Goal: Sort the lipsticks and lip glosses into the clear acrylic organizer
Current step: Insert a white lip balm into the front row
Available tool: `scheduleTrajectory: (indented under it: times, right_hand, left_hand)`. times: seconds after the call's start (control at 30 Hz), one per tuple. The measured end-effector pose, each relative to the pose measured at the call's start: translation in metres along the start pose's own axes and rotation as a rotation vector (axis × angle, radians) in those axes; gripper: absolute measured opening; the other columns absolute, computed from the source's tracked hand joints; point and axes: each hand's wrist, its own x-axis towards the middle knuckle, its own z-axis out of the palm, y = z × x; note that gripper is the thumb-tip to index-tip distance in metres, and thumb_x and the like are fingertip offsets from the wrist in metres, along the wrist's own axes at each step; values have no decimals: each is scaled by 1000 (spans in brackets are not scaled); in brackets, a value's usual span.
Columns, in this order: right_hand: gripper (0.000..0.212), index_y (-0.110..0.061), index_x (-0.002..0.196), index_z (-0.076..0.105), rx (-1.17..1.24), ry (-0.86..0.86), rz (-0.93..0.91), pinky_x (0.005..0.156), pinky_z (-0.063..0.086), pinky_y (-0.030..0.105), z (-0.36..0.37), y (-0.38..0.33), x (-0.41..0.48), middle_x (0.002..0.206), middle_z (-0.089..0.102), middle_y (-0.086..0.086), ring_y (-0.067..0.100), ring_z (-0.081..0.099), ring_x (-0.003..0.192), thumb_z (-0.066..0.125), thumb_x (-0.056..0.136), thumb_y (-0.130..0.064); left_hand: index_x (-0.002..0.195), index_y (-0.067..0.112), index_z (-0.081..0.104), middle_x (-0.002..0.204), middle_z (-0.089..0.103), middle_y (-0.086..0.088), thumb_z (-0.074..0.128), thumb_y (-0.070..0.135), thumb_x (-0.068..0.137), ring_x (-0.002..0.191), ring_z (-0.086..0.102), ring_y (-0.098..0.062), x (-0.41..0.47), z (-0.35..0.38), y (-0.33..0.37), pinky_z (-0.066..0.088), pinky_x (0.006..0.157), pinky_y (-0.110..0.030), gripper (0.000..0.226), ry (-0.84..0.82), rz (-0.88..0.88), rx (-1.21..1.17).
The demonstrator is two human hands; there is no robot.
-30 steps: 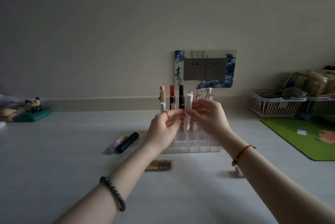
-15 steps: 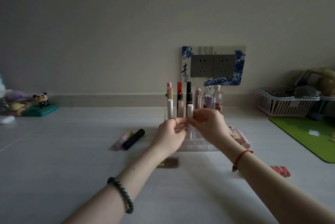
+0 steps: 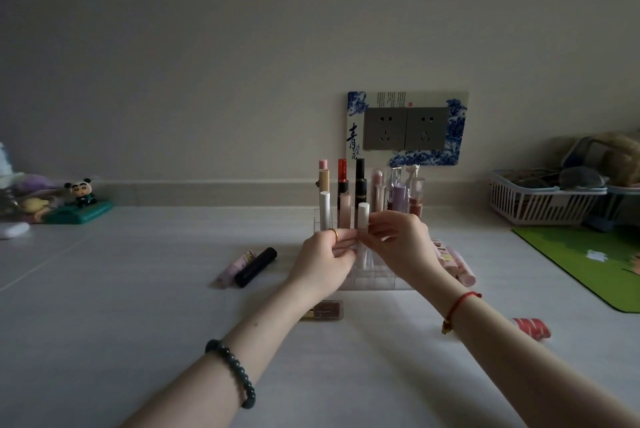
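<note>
from the head view, your right grip (image 3: 401, 244) is pinching the white tube (image 3: 363, 216) on its barrel. its cap is standing above the fingers and its foot is going into the clear acrylic organizer (image 3: 381, 284) below. your left grip (image 3: 322, 261) is curling in beside it, but i cannot tell whether it is holding. the tube is looking light, rigid and slick, so pinching the barrel, not the cap, is seeming safest. behind both grips, the organizer's back rows are carrying upright tubes.

clear, glossy acrylic organizer (image 3: 377, 284), white tube (image 3: 363, 215) of matt plastic, black tube (image 3: 255, 267) with a faint sheen, smooth matt tabletop (image 3: 138, 323), white plastic basket (image 3: 540, 204), polished dark bead bracelet (image 3: 235, 372), red cord bracelet (image 3: 460, 303), gold metal ring (image 3: 333, 233)
</note>
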Motion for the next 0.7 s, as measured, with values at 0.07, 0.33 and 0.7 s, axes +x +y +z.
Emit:
scheduleTrajectory:
  times: [0.07,0.33,0.7]
  right_hand:
    - [21,-11,92,68,-22,2,3,61,45,0,0,0,0,76,63,-8,-6,57,67,71,71,-9]
    - [31,-10,103,64,-68,107,24,74,53,21,-10,-9,1,84,67,3,13,63,73,69,73,-9]
    - [22,-14,100,64,-113,-176,-254,71,44,-1,6,-53,-12,88,65,-5,-5,57,72,61,79,-8]
  left_hand:
    - [118,14,57,101,59,10,50,5,87,99,57,-5,0,0,0,42,86,-14,34,-2,3,5]
    - [118,13,57,115,62,2,53,8,87,100,57,-4,-4,-16,11,45,81,-5,32,21,37,3]
    - [114,11,58,105,65,0,50,6,88,100,61,-13,-10,-118,-13,43,97,-28,28,212,-24,70]
